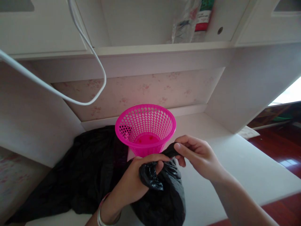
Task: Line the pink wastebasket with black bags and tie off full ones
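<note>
A filled black plastic bag (164,201) rests low in the middle of the head view, its top twisted into a strip. My left hand (138,175) is closed around the gathered neck, and a loose black end curls over its thumb side. Between its thumb and fingers, my right hand (192,153) pinches the other end of the strip. Just beyond both hands stands a bright pink perforated basket (145,150), upright, with a few small red spots at its bottom. The bag's lower edge runs out of view.
Black plastic or cloth (91,169) is spread left of the basket on a white surface (211,166). A white cable (103,84) hangs at upper left. Above is a white shelf (164,50) with clear bottles (185,28). White side panels flank the space; reddish floor (277,141) shows at right.
</note>
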Available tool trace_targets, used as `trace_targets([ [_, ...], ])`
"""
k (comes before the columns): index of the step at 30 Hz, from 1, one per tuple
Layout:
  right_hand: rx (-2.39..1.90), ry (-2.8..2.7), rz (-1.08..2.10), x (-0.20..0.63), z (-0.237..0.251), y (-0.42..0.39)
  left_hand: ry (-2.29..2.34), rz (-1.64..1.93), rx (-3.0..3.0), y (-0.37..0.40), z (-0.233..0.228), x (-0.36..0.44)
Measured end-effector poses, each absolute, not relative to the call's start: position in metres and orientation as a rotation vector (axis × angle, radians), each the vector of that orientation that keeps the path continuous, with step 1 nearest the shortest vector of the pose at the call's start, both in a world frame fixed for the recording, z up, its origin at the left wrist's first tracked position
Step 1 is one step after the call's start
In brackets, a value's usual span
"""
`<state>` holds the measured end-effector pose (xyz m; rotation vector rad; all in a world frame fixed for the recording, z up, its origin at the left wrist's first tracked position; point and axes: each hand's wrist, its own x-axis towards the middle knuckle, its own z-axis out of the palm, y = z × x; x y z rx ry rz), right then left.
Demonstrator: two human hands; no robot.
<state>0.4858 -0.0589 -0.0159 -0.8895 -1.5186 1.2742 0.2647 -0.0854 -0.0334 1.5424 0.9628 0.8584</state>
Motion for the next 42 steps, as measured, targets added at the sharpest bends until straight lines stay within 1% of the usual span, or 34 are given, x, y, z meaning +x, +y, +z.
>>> trace_targets([
  [4,-0.821,-1.588,1.088,0.485,-0.01,-0.081,0.991,0.929,1.394,-0.085,-0.035,0.27],
  [8,-0.688,-2.02,0.678,0.473,-0.006,-0.101,1.046,1.041,1.361,-0.082,-0.033,0.272],
  [10,-0.649,-2.223,0.525,0.462,-0.009,-0.106,1.052,1.124,1.444,-0.081,-0.032,0.27],
  [12,-0.652,-2.314,0.414,0.453,-0.015,-0.106,1.035,1.136,1.536,-0.081,-0.031,0.267],
  [17,-0.71,-2.261,0.201,0.446,-0.032,-0.1,0.918,0.99,1.795,-0.084,-0.028,0.254],
  [20,-0.781,-2.162,0.046,0.448,-0.033,-0.095,0.813,0.938,1.91,-0.089,-0.027,0.248],
  [23,-0.746,-2.175,-0.118,0.451,-0.031,-0.087,0.836,0.943,1.957,-0.093,-0.028,0.245],
  [25,-0.69,-2.172,-0.096,0.451,-0.033,-0.08,0.872,1.007,1.98,-0.093,-0.03,0.243],
  [29,-0.643,-2.177,0.061,0.448,-0.04,-0.071,0.904,1.168,1.974,-0.092,-0.033,0.241],
  [33,-0.69,-2.2,-0.002,0.44,-0.045,-0.068,1.008,1.289,1.917,-0.095,-0.033,0.241],
  [38,-0.719,-2.028,-0.21,0.433,-0.05,-0.065,0.97,1.255,1.8,-0.101,-0.036,0.243],
  [42,-0.718,-1.995,-0.076,0.431,-0.052,-0.065,0.931,1.164,1.716,-0.102,-0.041,0.242],
])
